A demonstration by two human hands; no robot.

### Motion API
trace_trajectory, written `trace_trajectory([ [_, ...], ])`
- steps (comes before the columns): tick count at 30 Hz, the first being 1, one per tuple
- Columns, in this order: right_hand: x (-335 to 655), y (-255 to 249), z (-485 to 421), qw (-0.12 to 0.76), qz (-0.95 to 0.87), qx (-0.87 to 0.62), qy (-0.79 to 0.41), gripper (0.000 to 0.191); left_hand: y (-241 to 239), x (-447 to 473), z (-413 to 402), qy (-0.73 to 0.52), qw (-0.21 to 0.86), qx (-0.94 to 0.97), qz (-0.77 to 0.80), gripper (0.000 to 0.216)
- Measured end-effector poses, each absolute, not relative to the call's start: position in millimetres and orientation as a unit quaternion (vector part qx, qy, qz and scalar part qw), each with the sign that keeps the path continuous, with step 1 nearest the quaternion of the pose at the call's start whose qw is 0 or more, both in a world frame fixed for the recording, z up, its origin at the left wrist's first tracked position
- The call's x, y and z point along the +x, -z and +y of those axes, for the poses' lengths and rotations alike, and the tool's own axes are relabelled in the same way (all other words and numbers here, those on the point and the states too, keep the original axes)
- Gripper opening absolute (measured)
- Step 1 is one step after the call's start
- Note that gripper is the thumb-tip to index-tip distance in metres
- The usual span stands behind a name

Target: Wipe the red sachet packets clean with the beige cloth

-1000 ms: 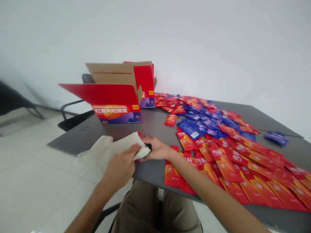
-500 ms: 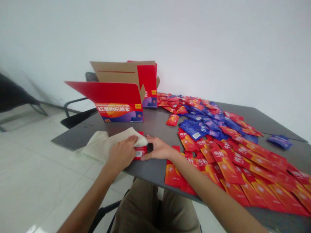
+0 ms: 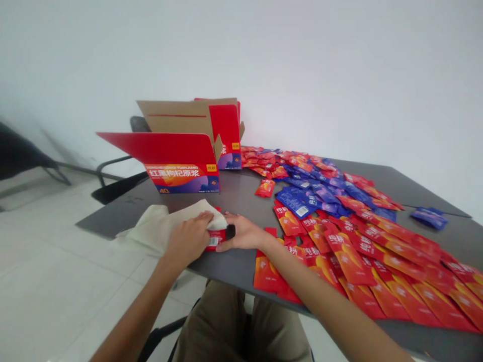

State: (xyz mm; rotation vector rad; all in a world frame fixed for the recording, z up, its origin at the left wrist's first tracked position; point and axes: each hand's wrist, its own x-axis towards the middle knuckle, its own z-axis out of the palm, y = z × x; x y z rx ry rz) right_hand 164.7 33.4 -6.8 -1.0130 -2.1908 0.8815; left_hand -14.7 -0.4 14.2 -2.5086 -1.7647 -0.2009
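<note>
My left hand (image 3: 189, 235) is closed on a cream cloth (image 3: 162, 226) and presses it over a red pouch (image 3: 216, 240) on the table. The pouch lies mostly under the cloth; its lower end, with a white barcode label, shows. My right hand (image 3: 243, 234) grips the pouch's right end between thumb and fingers. A small black piece (image 3: 230, 232) shows in the crook of that hand; what it is, I cannot tell. Just right of my right wrist, red pouches (image 3: 269, 269) lie in overlapping rows.
Two open red cartons (image 3: 181, 178) stand at the back left. A heap of red and blue pouches (image 3: 302, 196) spreads across the grey table (image 3: 241, 193), with one blue pouch (image 3: 429, 217) apart at the right. A black chair (image 3: 116, 188) is beyond the left edge.
The view has shifted slightly. Both hands keep their hold on the cloth and the red pouch, with hardly any movement relative to the table.
</note>
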Motion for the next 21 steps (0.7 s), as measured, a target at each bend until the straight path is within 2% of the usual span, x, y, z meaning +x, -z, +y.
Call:
trace_trajectory([
  [6,164,8,36,0.275,-0.834,-0.357,-0.319,0.067,-5,-15,-34,0.095,0.001,-0.846,-0.525,0.059],
  [13,165,4,33,0.264,-0.817,-0.387,-0.337,0.061,-15,-13,0,0.072,0.031,-0.808,-0.584,0.052],
  [18,162,6,35,0.280,-0.832,-0.357,-0.321,0.068,-2,-17,-32,0.088,0.017,-0.850,-0.519,0.060],
  [21,163,7,35,0.280,-0.829,-0.359,-0.323,0.068,-4,-18,-27,0.092,0.017,-0.839,-0.536,0.057],
])
